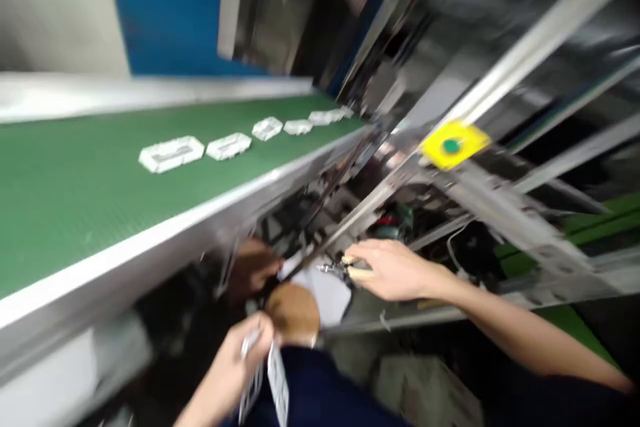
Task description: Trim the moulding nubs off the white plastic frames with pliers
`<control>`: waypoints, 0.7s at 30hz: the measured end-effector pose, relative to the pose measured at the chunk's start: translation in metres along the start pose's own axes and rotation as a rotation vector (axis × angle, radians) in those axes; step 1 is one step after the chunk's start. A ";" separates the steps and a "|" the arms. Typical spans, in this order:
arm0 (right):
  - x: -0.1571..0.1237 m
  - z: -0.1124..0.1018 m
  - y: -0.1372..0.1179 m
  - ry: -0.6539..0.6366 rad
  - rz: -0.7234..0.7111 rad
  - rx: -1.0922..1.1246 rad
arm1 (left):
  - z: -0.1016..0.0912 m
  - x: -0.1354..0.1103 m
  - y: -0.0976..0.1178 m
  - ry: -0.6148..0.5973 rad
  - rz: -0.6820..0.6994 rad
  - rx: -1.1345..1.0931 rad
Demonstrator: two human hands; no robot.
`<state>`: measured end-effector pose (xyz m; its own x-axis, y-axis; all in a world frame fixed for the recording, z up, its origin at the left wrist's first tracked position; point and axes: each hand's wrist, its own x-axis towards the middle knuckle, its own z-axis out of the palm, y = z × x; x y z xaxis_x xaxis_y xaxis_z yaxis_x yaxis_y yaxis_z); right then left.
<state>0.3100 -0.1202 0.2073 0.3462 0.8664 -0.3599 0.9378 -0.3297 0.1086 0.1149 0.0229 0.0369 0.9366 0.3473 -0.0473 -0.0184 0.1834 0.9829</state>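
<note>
My left hand (247, 350) is closed on white plastic frames (278, 383), which hang down from the fingers in front of dark blue clothing; how many it holds is blurred. My right hand (393, 269) is wrapped round the pale yellow handles of small pliers (336, 269), their metal tip pointing left. The two hands are well apart. Below the pliers are a round brown surface (293, 312) and a white sheet-like piece (327, 297). Several white frames (173, 153) lie in a row on the green conveyor belt (75, 207).
The belt's metal edge (200, 219) runs diagonally to my left. On the right, metal bars (530, 213) carry a yellow plate with a green button (453, 145). Another person's hand (255, 267) appears dimly beneath the belt edge. Blue and grey panels stand behind the belt.
</note>
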 end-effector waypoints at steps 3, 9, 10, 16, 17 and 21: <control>0.013 0.025 -0.019 -0.213 -0.203 0.056 | 0.012 -0.034 -0.024 0.043 -0.134 -0.044; 0.037 0.044 -0.042 -0.332 -0.407 0.051 | 0.007 -0.037 -0.026 0.054 -0.139 -0.004; 0.041 0.045 -0.044 -0.334 -0.429 0.038 | 0.007 -0.037 -0.026 0.062 -0.148 -0.003; 0.059 0.049 -0.047 -0.363 -0.504 -0.011 | 0.008 -0.039 -0.022 0.095 -0.176 0.114; 0.061 0.049 -0.047 -0.374 -0.516 -0.008 | 0.008 -0.039 -0.020 0.102 -0.184 0.134; 0.065 0.049 -0.045 -0.385 -0.550 -0.001 | 0.010 -0.039 -0.014 0.143 -0.226 0.195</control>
<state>0.2886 -0.0675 0.1340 -0.2153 0.7122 -0.6682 0.9753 0.1219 -0.1844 0.0826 -0.0023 0.0269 0.8502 0.4462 -0.2795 0.2650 0.0960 0.9595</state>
